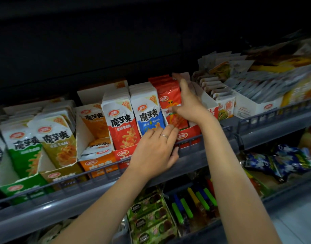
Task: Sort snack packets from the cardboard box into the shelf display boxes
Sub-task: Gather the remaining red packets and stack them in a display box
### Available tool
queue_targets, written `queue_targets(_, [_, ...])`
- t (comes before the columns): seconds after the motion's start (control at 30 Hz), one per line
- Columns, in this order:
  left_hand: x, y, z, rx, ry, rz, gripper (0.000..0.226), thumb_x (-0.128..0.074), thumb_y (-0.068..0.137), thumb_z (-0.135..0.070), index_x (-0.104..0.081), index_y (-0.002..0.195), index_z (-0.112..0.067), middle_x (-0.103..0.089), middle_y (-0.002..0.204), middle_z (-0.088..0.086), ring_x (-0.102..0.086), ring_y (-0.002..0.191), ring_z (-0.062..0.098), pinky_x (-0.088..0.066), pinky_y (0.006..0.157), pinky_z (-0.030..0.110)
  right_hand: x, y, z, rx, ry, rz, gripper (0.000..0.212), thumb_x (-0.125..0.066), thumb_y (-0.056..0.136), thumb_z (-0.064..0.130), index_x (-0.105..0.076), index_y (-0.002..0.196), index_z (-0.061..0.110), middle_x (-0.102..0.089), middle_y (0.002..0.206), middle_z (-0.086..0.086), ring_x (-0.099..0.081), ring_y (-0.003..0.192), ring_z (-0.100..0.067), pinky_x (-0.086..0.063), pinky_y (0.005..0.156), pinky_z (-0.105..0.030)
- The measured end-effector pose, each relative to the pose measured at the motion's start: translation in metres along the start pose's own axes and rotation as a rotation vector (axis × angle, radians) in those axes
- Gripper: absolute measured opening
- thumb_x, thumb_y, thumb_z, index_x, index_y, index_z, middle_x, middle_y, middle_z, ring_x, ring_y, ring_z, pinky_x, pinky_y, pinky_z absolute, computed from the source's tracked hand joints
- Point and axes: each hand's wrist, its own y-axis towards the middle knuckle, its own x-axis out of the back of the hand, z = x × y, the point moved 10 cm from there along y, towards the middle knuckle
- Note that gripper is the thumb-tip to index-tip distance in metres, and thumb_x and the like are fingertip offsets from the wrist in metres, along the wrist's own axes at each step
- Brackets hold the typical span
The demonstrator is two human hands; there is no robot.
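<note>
Touching glossy red packets (pixel 168 97), right hand (pixel 189 104)

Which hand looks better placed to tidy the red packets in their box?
Probably the right hand: it lies against the red packets, fingers stretched along their side. The left hand rests lower, on the shelf rail in front of the blue packet.

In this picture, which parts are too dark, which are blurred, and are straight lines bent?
Head view: the top of the frame is almost black; the red-and-white packets in the middle are lit and sharp; the packets at far right are smeared; the shelf rail bows from wide-angle distortion.
</note>
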Motion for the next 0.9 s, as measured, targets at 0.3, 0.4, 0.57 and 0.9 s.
queue_targets(0.3, [0.002,0.000,-0.001,-0.008,0.007,-0.045,0.047,-0.045,0.082,-0.035,-0.062,0.114,-0.006,-0.065,0.113,0.011,-0.063,0.088,0.027,-0.034,0.079,0.034,0.003,0.000,-0.002,0.057,-0.028,0.023,0.085,-0.074,0.077,0.021,-0.024,0.145,0.034,-0.039,0.145,-0.001,-0.039,0.132,-0.021,-0.037,0.106,-0.048])
queue_targets(0.4, [0.002,-0.001,-0.002,-0.016,-0.004,-0.054,0.046,-0.046,0.082,-0.035,-0.062,0.114,-0.005,-0.065,0.113,0.011,-0.063,0.087,0.027,-0.034,0.078,0.034,0.006,0.002,-0.004,0.006,-0.104,0.039,0.095,-0.076,0.075,0.025,-0.016,0.148,0.033,-0.030,0.145,-0.008,-0.032,0.135,-0.026,-0.032,0.109,-0.046])
queue_targets(0.57, [0.002,-0.002,-0.002,-0.018,0.006,-0.051,0.046,-0.044,0.083,-0.035,-0.062,0.114,-0.006,-0.064,0.113,0.010,-0.062,0.088,0.026,-0.035,0.079,0.034,0.026,-0.008,0.009,0.074,-0.081,-0.068,0.078,-0.075,0.076,0.016,-0.032,0.140,0.028,-0.027,0.134,-0.005,-0.039,0.128,-0.022,-0.036,0.109,-0.042])
queue_targets(0.9, [0.015,-0.010,-0.003,-0.053,-0.077,-0.239,0.039,-0.046,0.087,-0.030,-0.043,0.118,-0.005,-0.045,0.124,0.016,-0.054,0.094,0.030,-0.038,0.083,0.038,0.044,-0.034,0.033,0.139,-0.251,0.195,0.049,-0.045,0.083,-0.014,-0.055,0.108,0.026,-0.052,0.102,0.006,-0.052,0.081,-0.005,-0.044,0.074,-0.024])
